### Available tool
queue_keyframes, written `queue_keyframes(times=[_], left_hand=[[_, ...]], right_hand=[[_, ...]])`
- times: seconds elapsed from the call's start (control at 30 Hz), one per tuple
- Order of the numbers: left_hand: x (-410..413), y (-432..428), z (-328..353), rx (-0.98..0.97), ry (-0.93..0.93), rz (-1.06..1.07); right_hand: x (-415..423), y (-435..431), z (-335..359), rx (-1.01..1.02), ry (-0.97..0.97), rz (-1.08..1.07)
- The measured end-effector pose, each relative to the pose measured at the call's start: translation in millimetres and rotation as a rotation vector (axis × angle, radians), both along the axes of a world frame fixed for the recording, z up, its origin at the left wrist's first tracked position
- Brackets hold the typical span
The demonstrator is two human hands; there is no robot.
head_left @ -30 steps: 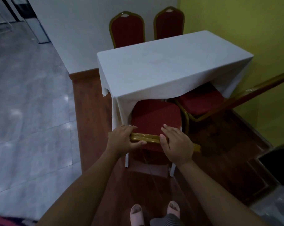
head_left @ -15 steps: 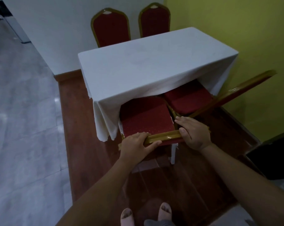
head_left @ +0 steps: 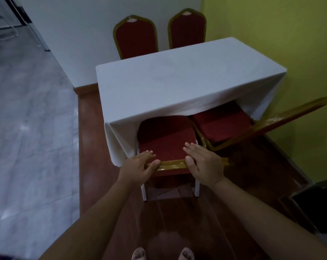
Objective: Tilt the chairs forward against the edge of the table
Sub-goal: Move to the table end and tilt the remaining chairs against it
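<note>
Because the near chair (head_left: 166,145) is already pitched forward, its gold top rail (head_left: 171,164) sits low and close to me, and that is why both hands are down on it: the rail is the handle that steers the lean. My left hand (head_left: 138,166) has a loose grip on the rail's left end, thumb hooked along the near side and fingers (head_left: 146,153) laid over the top onto the red padding. My right hand (head_left: 204,164) is not closed at all; the palm rests flat over the rail's right end with fingers spread and pointing away from me, so I read it as steadying or about to let go, not pulling. Both forearms run straight out from my body, wrists low, elbows only slightly bent.

Past the hands, the chair's red back slopes up and disappears under the hanging white cloth (head_left: 121,136) at the near edge of the worktop (head_left: 187,79), so I judge it is leaning on that edge, though the contact itself is hidden. Its white rear legs (head_left: 196,188) are visible below the rail.

Just right, a second chair (head_left: 252,126) is tipped the same way, its gold frame angling off to the right. On the far side, two upright chairs (head_left: 136,36) stand against the wall, not yet tilted.
</note>
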State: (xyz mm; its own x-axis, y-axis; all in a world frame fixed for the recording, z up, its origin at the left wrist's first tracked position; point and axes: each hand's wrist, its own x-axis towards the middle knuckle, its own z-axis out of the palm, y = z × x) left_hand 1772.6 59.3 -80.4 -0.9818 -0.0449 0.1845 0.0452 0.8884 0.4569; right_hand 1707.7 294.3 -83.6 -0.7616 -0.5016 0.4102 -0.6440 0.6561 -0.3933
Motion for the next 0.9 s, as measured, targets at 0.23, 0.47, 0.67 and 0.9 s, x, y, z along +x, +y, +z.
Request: queue_keyframes(times=[0.23, 0.47, 0.67, 0.9], left_hand=[[-10, 37, -1, 0.008, -0.022, 0.080], [-43, 63, -7, 0.030, -0.068, 0.055], [-56, 52, -10, -0.009, -0.063, 0.034], [-66, 87, -7, 0.029, -0.035, 0.051]], right_hand=[[-36, 35, 3, 0.038, 0.044, 0.094], [-89, 60, 5, 0.053, 0.034, 0.057], [-94, 51, 2, 0.029, 0.022, 0.051], [-116, 80, 7, 0.067, -0.004, 0.114]])
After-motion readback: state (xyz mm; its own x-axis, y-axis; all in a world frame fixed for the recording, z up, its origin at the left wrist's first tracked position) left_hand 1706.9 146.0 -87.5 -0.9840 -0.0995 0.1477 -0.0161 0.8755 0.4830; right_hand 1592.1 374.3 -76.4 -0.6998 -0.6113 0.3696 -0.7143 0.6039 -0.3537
